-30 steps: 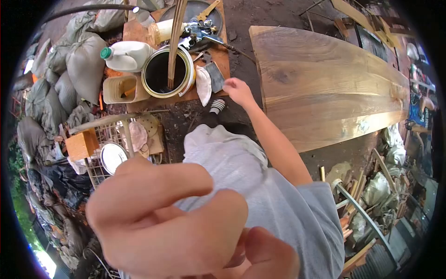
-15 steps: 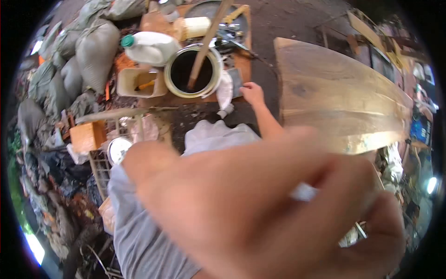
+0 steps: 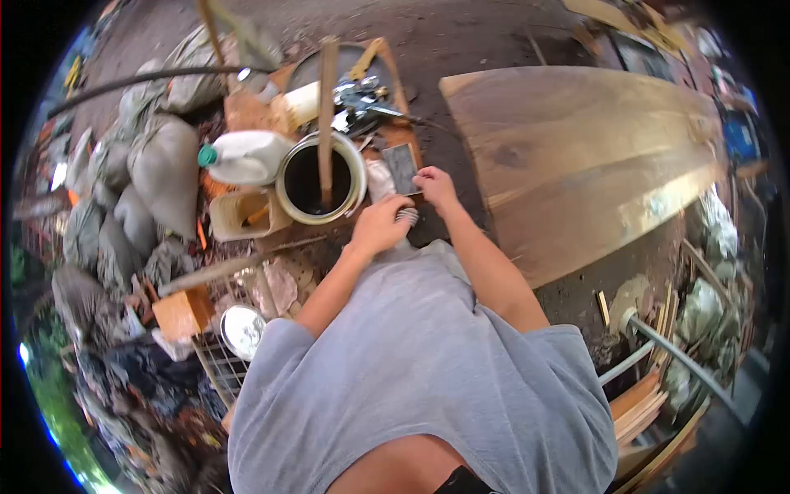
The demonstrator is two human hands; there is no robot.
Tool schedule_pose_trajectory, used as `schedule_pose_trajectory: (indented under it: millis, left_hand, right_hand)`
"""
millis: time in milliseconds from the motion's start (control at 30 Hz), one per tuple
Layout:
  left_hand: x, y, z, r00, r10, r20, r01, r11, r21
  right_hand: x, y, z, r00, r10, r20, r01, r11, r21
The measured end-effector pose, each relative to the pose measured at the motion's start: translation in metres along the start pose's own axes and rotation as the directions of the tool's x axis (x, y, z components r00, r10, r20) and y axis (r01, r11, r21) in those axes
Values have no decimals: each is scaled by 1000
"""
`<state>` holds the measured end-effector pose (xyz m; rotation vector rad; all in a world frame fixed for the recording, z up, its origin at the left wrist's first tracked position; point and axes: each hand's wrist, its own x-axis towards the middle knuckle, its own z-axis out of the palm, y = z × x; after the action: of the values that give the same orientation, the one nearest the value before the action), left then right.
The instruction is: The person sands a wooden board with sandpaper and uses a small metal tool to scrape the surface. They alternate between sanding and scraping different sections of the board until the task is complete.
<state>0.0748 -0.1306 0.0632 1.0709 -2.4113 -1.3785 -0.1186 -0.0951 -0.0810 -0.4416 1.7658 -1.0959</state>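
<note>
My right hand (image 3: 434,186) rests its fingers on the lower edge of a dark grey rectangular pad (image 3: 401,167) lying on a wooden board (image 3: 247,111). My left hand (image 3: 378,224) is curled just below a white rag (image 3: 379,179) and beside a small striped thing (image 3: 406,216); what it holds is hidden. Just left of both hands stands an open can of dark liquid (image 3: 319,181) with a wooden stick (image 3: 327,107) upright in it.
A large wooden slab (image 3: 576,148) lies to the right. A white jug with a green cap (image 3: 247,156), a beige tub (image 3: 239,216) and metal tools (image 3: 362,97) surround the can. Grey sacks (image 3: 160,169) pile up on the left. A wire crate (image 3: 218,366) sits lower left.
My left hand, which was close to the camera and filled the view, has dropped down next to the right hand by the rag. The view has swung slightly.
</note>
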Motion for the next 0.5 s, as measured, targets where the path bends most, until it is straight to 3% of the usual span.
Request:
schedule_pose_trajectory:
  millis: [33, 167, 233, 300, 367, 400, 433, 500]
  left_hand:
    - [2, -17, 7, 1000, 11, -7, -11, 998, 64]
    - [17, -19, 6, 986, -92, 138, 75, 989, 129]
    - [27, -10, 9, 961, -255, 104, 266, 956, -120]
    - [38, -27, 33, 979, -197, 42, 202, 958, -204]
    - [43, -23, 45, 914, -382, 135, 378, 683, -625]
    - [44, -15, 38, 909, -314, 276, 417, 654, -631]
    - [46, -17, 43, 910, -312, 273, 414, 654, -633]
    - [47, -25, 56, 819, -120, 561, 500, 627, -598]
  right_hand:
    - [-1, 3, -1, 995, -74, -62, 70, 995, -66]
    - [-40, -24, -14, 977, -123, -176, 98, 984, -148]
    - [-64, -37, -25, 989, -124, -82, 128, 991, 40]
    - [-95, -51, -42, 992, -104, -75, 113, 986, 125]
    - [-123, -49, -61, 999, 36, 31, -41, 978, 205]
    - [-136, -42, -68, 999, 35, 28, -40, 978, 204]
    - [-146, -33, -75, 999, -9, 37, -1, 968, 252]
    - [-166, -20, -85, 997, -54, 57, 35, 953, 300]
